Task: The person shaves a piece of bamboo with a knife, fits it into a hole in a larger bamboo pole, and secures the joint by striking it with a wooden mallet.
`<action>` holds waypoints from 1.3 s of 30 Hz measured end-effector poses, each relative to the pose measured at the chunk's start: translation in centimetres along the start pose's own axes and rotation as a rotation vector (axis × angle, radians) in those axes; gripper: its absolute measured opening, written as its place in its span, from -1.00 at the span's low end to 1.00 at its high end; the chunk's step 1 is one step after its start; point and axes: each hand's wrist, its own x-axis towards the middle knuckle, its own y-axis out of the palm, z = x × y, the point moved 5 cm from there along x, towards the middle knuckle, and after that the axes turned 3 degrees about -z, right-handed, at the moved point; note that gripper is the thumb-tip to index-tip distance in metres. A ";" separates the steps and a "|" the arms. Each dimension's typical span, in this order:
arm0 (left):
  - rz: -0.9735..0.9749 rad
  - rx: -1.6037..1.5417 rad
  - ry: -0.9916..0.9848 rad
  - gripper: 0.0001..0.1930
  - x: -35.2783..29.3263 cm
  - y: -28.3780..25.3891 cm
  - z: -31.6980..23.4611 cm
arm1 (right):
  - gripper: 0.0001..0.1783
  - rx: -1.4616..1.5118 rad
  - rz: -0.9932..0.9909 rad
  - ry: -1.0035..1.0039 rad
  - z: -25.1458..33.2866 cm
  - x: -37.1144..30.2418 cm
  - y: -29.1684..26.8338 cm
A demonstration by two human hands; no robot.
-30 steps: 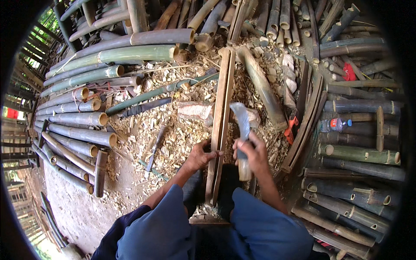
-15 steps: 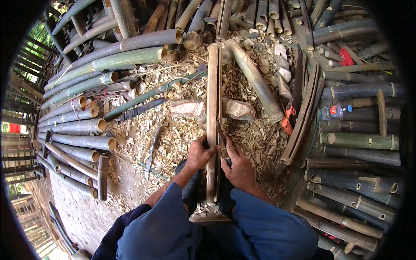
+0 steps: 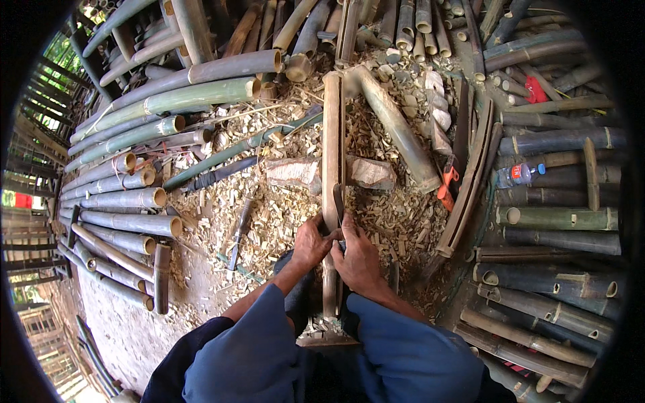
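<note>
A long split bamboo pole (image 3: 332, 141) lies lengthwise in front of me, its near end between my legs. It rests across a pale, hewn wood block (image 3: 371, 173). My left hand (image 3: 313, 243) is wrapped around the pole's left side. My right hand (image 3: 357, 260) is closed on a dark knife (image 3: 338, 200), whose blade points away from me over the pole. The knife's handle is hidden in the fingers. Both thumbs lie close together over the pole.
Wood chips (image 3: 282, 221) cover the ground. A chisel-like tool (image 3: 240, 232) lies at left, an orange-handled saw (image 3: 449, 185) at right. Bamboo poles (image 3: 134, 225) are stacked left, more (image 3: 557, 218) right with a plastic bottle (image 3: 519, 174). A thick bamboo piece (image 3: 396, 131) lies beyond.
My right hand has moved left with the knife, from the pole's right side to over it, and now meets my left hand. The left hand stays nearly in place.
</note>
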 end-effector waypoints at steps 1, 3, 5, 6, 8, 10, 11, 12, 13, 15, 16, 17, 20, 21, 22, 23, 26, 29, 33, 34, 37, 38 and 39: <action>-0.045 0.050 0.074 -0.53 0.1 0.0 0.6 | -0.19 0.020 0.007 0.008 0.3 0.5 0.1; -0.017 0.048 0.069 -0.57 0.1 0.2 1.4 | -0.20 -0.035 0.020 0.021 0.9 1.6 0.0; 0.007 -0.011 0.033 -0.62 0.2 0.3 0.9 | -0.22 -0.043 -0.007 0.023 1.2 2.6 -0.4; 0.009 0.000 0.041 -0.61 0.1 0.2 0.7 | -0.23 -0.025 -0.035 0.015 1.2 3.1 -0.6; 0.013 0.022 0.055 -0.59 0.2 0.1 0.2 | -0.25 -0.005 -0.057 0.017 1.2 4.6 -0.8; 0.021 0.005 0.023 -0.53 0.1 0.3 0.7 | -0.26 0.003 -0.038 0.046 1.7 6.9 -1.3; 0.014 0.022 0.039 -0.52 0.1 0.7 1.4 | -0.28 -0.032 -0.120 -0.015 1.2 7.8 -1.0; 0.005 0.039 0.053 -0.50 0.2 0.6 1.3 | -0.27 -0.030 -0.115 -0.026 1.1 7.8 -1.0; -0.016 0.030 0.055 -0.49 0.3 0.5 1.4 | -0.27 -0.028 -0.110 -0.037 0.9 7.7 -1.1; -0.034 0.005 0.081 -0.49 0.0 0.4 1.3 | -0.26 -0.045 -0.053 -0.037 0.8 6.4 -1.2; -0.044 -0.010 0.091 -0.49 -0.2 0.4 1.2 | -0.24 -0.064 -0.022 -0.010 0.8 5.2 -1.2; -0.035 0.014 0.059 -0.49 0.0 0.4 1.4 | -0.23 -0.050 -0.034 -0.028 0.3 5.0 -1.0; 0.007 0.030 0.011 -0.49 -0.2 0.2 0.7 | -0.24 -0.044 -0.034 -0.030 0.8 6.2 -1.9; 0.030 0.012 -0.028 -0.49 -0.1 0.2 0.5 | -0.25 -0.049 -0.031 -0.020 1.2 6.7 -2.4; 0.036 0.020 -0.018 -0.49 0.0 0.2 0.5 | -0.25 -0.065 -0.037 -0.038 1.1 7.0 -2.3; 0.042 0.028 -0.009 -0.48 -0.1 0.2 0.5 | -0.24 -0.082 -0.043 -0.057 0.8 7.3 -2.1; 0.037 0.080 -0.021 -0.48 0.1 0.6 1.2 | -0.25 -0.113 -0.042 -0.058 1.2 7.9 -2.1; 0.026 0.076 -0.013 -0.48 0.0 0.6 1.3 | -0.22 -0.125 -0.008 0.002 1.3 8.9 -1.4; 0.032 0.091 0.011 -0.46 -0.1 0.4 1.5 | -0.22 -0.098 0.015 0.081 2.6 11.3 -1.8; 0.035 0.107 0.011 -0.45 -0.1 0.3 1.8 | -0.22 -0.082 0.042 0.111 3.1 12.0 -1.9; 0.025 0.076 0.005 -0.44 0.1 0.5 2.1 | -0.25 -0.031 0.007 0.141 2.4 15.6 -1.2; 0.033 0.068 0.001 -0.43 0.1 0.5 2.1 | -0.25 -0.023 -0.009 0.147 2.3 17.1 -1.2; 0.023 0.093 -0.002 -0.44 0.0 0.4 2.0 | -0.29 -0.066 -0.048 0.150 2.5 18.7 -1.5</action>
